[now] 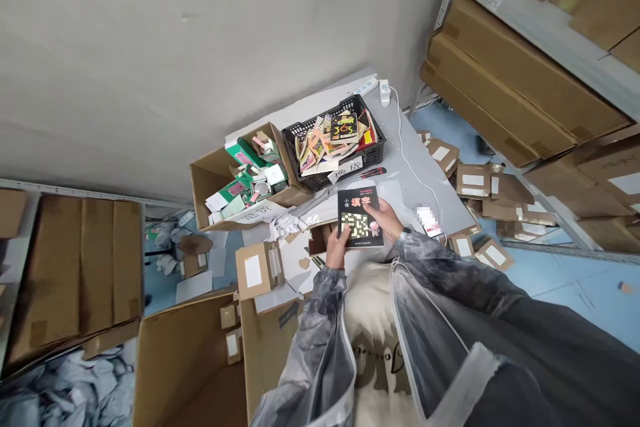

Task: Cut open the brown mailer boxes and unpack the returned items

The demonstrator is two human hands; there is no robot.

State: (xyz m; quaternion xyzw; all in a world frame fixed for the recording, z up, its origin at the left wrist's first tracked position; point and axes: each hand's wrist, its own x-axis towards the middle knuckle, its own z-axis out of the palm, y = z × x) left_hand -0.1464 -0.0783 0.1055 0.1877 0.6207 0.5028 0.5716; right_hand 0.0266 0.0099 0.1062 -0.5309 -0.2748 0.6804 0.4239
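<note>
A black book with a crossword grid on its cover is held upright between my two hands, in front of my body. My left hand grips its lower left edge, thumb on the cover. On the right side, my right hand grips it with the thumb across the front. Below and behind the book lies an opened small cardboard box, partly hidden by it. A red and black utility knife lies on the table just beyond.
A black plastic basket full of books and a cardboard carton of small boxes stand on the grey table. A phone lies right, by a white cable. A large open carton stands lower left. Parcels lie on the floor.
</note>
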